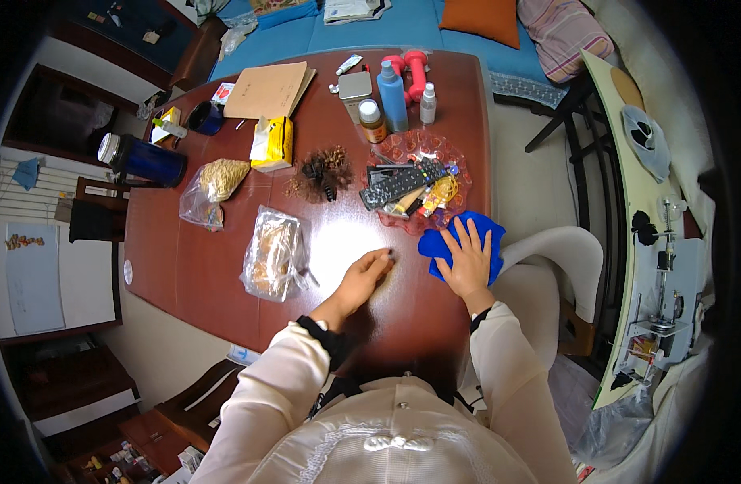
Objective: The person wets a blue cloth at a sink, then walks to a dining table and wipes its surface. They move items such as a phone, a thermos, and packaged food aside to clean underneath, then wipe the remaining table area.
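Note:
My right hand (468, 261) lies flat with spread fingers on a crumpled blue cloth (434, 245), pressing it to the right edge of the reddish-brown table (219, 272). Left of it, my left hand (365, 279) is over the tabletop with its fingers bent and bunched; whether something small is between them cannot be made out. Just beyond the cloth sits a red patterned plastic tray (401, 225) holding a remote control (401, 184), yellow cord and other small items. To the left of my left hand lies a clear plastic bag with bread (274, 254).
Farther back stand a blue spray bottle (392, 100), a brown jar (372, 124), a metal tin (355, 91) and pink dumbbells (416, 72). A dried flower bunch (322, 172), yellow tissue pack (272, 144), bagged food (222, 180) and blue flask (150, 160) are leftward. A beige chair (528, 302) adjoins the table's right side.

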